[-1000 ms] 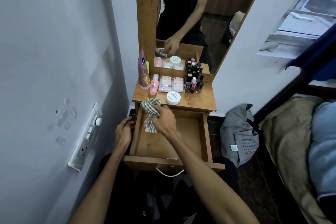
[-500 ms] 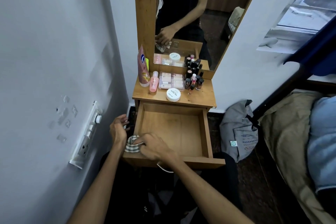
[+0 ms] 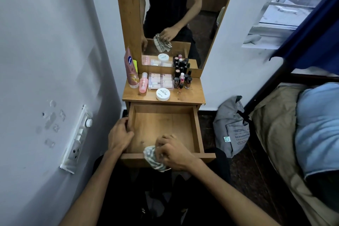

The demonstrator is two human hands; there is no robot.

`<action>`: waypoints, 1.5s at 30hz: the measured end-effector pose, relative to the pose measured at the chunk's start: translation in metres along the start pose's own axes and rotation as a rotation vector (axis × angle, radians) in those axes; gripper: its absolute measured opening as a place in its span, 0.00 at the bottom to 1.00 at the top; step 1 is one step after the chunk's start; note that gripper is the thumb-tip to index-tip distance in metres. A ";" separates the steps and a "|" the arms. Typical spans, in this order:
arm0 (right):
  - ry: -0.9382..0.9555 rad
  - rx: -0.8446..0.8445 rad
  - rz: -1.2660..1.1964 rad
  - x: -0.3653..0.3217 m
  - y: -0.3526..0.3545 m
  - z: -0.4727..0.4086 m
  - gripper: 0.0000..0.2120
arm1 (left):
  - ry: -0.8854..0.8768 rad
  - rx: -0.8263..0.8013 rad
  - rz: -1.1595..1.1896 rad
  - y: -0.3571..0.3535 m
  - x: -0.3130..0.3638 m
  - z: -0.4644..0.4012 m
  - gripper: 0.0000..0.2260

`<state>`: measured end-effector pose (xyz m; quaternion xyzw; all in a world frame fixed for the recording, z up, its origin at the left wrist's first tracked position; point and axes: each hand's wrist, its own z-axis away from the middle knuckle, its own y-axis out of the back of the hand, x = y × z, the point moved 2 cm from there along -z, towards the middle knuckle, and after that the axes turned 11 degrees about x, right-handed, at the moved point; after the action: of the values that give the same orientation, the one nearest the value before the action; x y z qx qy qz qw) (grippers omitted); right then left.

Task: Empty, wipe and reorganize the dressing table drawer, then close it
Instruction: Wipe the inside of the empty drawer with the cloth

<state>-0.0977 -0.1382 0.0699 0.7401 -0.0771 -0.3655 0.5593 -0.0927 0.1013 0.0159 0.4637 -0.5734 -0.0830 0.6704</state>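
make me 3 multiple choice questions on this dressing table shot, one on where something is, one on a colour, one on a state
1. Where is the striped cloth?
A. on the bed
B. over the drawer's front edge
C. on the tabletop

2. What colour is the small bottle beside the tall tube?
A. pink
B. green
C. black

3. What state is the drawer in?
A. shut
B. open and full
C. open with a bare floor

Answers: 1 B, the right hand grips it at the front edge. 2 A, its body is pink. 3 C, only wood shows inside while the left hand holds its side wall.

Bare forearms, no sleeves in view; black short-sleeved top seen in mirror; dark trousers.
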 end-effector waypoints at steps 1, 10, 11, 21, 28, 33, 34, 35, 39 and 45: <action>-0.022 -0.001 0.026 0.011 0.009 0.012 0.06 | 0.003 -0.014 -0.010 0.000 0.000 0.000 0.22; -0.192 0.039 0.237 0.087 0.064 0.100 0.08 | 0.025 -0.034 -0.006 0.000 0.003 0.001 0.22; -0.200 0.020 0.248 0.092 0.068 0.102 0.08 | 0.021 -0.028 -0.009 0.000 0.004 0.002 0.22; -0.361 0.376 0.317 0.125 0.126 0.055 0.09 | -0.168 0.024 -0.219 -0.006 0.014 0.006 0.22; -0.379 0.149 0.452 0.149 0.073 -0.021 0.21 | -0.293 0.040 -0.284 -0.007 0.016 0.009 0.18; -0.502 0.106 0.341 0.148 0.067 -0.014 0.18 | -0.312 0.039 -0.282 -0.006 0.012 0.004 0.16; -0.534 0.079 0.284 0.145 0.072 -0.009 0.17 | -0.308 0.038 -0.285 -0.006 0.011 0.003 0.16; -0.567 0.032 0.233 0.140 0.077 -0.001 0.17 | -0.310 0.038 -0.284 -0.007 0.011 0.004 0.16; -0.630 -0.232 0.179 0.107 0.088 0.058 0.22 | -0.341 0.075 -0.267 -0.008 0.011 0.005 0.15; -0.710 0.211 0.256 0.059 0.061 0.110 0.16 | -0.313 0.099 -0.215 -0.008 0.016 0.007 0.13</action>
<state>-0.1063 -0.2759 0.0852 0.6055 -0.3947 -0.5161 0.4596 -0.0898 0.0831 0.0209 0.5360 -0.6212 -0.1971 0.5366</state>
